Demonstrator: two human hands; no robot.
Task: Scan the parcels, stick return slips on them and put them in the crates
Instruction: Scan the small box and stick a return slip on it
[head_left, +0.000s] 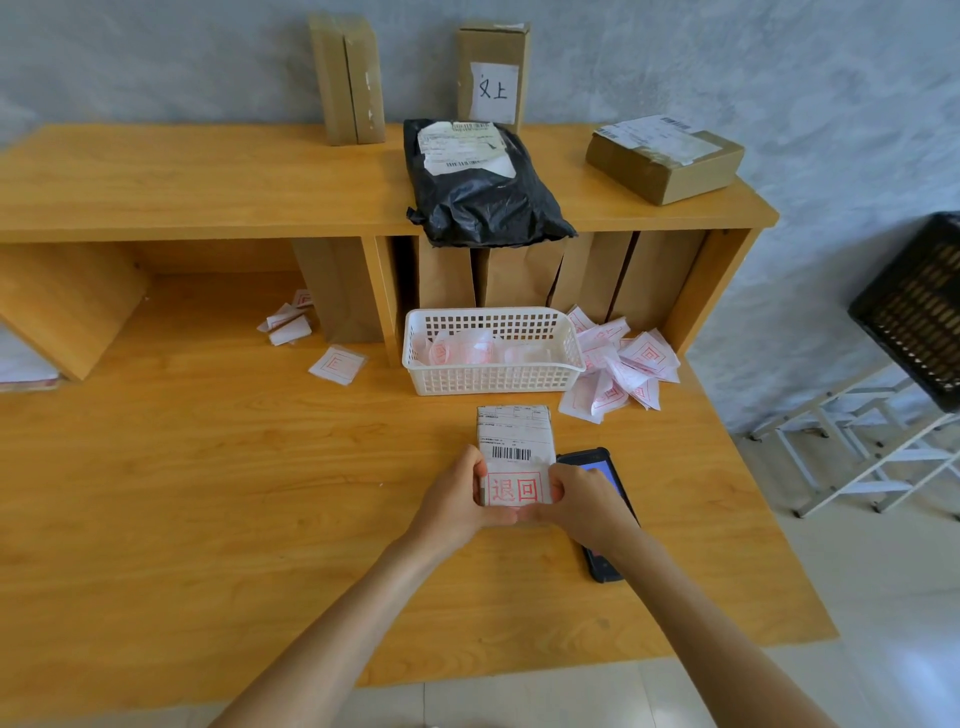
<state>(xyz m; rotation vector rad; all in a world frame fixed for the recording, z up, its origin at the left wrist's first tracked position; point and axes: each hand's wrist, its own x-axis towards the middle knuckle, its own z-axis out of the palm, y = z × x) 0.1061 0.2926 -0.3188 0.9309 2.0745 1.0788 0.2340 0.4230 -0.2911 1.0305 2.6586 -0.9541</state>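
Wooden counter (208, 493) carries everything. L hand (457, 499) and R hand (582, 501) both grip the small parcel (514, 431) btwn them, thumbs curled over its near end, pressing a return slip (514, 488) w/ red stamp onto its top, just below the barcode. Parcel lies flat on the counter. Black scanner (602, 467) lies just beside & partly under the R hand, screen lit. Beyond the hands: white basket (493, 379) w/ more slips inside; loose slips (623, 364) heaped to its right, a few more slips (337, 364) off to the left. Farther back, shelf top (182, 182) w/ black poly parcel (483, 187) overhanging its front edge, brown box parcel (665, 161) right of it, upright boxes (348, 78) against the wall. Far right of R hand, off the counter: black crate (919, 312) on a white rack (857, 441).
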